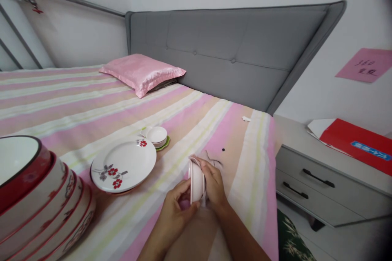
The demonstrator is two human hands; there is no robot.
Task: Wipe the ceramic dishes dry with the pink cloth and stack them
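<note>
A small white bowl (pixel 197 183) is turned on its side between my two hands, its opening facing left. My left hand (pixel 180 202) grips its lower rim, with the thumb below and fingers at the opening. The fingers of my right hand (pixel 214 181) press on its upper rim and outer wall. Left of my hands, white plates with red flowers (pixel 125 165) lie stacked on the bed. Just beyond them, a few small white dishes (pixel 157 135) rest on a green leaf-edged plate (pixel 167 143). Tall in the left foreground stands a stack of red-rimmed bowls (pixel 45 212).
Under everything is a striped bedspread (pixel 116 228). A pink pillow (pixel 142 71) lies near the grey headboard (pixel 211 40). To the right stands a nightstand (pixel 324 187) bearing a red bag or folder (pixel 358 142). A white scrap (pixel 246 119) and a tiny dark piece (pixel 223 149) lie on the bed.
</note>
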